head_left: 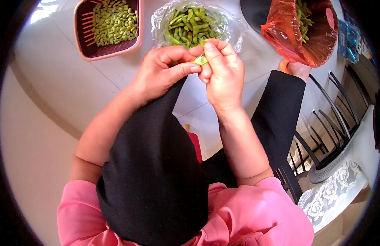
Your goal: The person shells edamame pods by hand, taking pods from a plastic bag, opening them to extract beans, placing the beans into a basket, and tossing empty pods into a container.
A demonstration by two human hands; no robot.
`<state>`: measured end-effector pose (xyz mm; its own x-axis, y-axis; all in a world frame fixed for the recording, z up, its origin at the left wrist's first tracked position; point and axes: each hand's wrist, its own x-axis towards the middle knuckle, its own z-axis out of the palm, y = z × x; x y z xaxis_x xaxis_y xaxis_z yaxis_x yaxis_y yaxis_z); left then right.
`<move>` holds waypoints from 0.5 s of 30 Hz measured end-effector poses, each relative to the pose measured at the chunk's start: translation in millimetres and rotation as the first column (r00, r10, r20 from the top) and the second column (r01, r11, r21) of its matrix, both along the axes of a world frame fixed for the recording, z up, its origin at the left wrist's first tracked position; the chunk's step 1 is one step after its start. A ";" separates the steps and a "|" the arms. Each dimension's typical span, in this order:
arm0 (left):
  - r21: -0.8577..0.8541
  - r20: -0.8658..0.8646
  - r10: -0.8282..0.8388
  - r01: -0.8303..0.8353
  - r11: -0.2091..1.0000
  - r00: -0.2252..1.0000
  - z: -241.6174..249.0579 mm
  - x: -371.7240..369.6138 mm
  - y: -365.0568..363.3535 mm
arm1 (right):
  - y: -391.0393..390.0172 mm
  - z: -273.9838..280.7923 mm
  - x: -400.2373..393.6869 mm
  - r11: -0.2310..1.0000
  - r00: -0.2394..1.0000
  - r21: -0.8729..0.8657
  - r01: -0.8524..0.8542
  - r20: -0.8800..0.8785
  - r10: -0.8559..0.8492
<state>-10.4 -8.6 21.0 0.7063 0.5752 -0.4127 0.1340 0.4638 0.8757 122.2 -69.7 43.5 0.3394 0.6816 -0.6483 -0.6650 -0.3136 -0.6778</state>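
Note:
My left hand and my right hand meet at the top centre, with fingers pinched on a green bean pod. Part of the pod is hidden under the fingertips. Just beyond them lies a clear plastic bag, its mouth spread around a heap of green pods. To the left stands a pink-rimmed basket with a dark slotted inside. Many shelled green beans lie in it.
A red plastic bag with green pods or shells inside gapes at the upper right, beside my foot. My black-trousered legs are below my hands. Black metal chair bars and a lace cloth are at right, above pale floor tiles.

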 end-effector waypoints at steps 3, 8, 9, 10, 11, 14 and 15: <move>0.048 -0.014 0.044 -0.044 0.998 0.999 2.4 -3.7 -0.9 | 5.1 -4.4 -12.9 0.991 0.878 0.036 -0.129 0.468 0.097; -0.066 -0.012 0.087 -0.088 0.994 0.996 9.6 -6.5 -0.2 | 4.4 -14.7 -10.5 0.942 0.621 0.075 -0.328 0.768 0.155; -0.148 0.022 0.127 -0.122 0.981 0.992 9.3 -6.8 -2.3 | 3.8 -11.7 -10.1 0.931 0.512 0.046 -0.362 0.845 0.157; -0.145 0.025 0.126 -0.121 0.982 0.992 8.4 -6.1 -1.5 | 5.3 -10.4 -9.2 0.920 0.393 0.021 -0.392 0.908 0.146; -0.146 0.030 0.094 -0.088 0.985 0.995 7.2 -5.2 -0.2 | 3.2 -11.9 -8.7 0.917 0.371 -0.006 -0.398 0.914 0.167; -0.064 -0.047 0.004 -0.007 0.998 0.999 5.6 -2.2 -0.9 | -1.7 -17.7 -9.9 0.929 0.340 -0.032 -0.368 0.925 0.166; 0.176 -0.108 -0.045 0.064 0.982 0.993 2.3 -0.5 2.2 | -4.6 -20.0 -10.7 0.935 0.387 -0.056 -0.351 0.900 0.199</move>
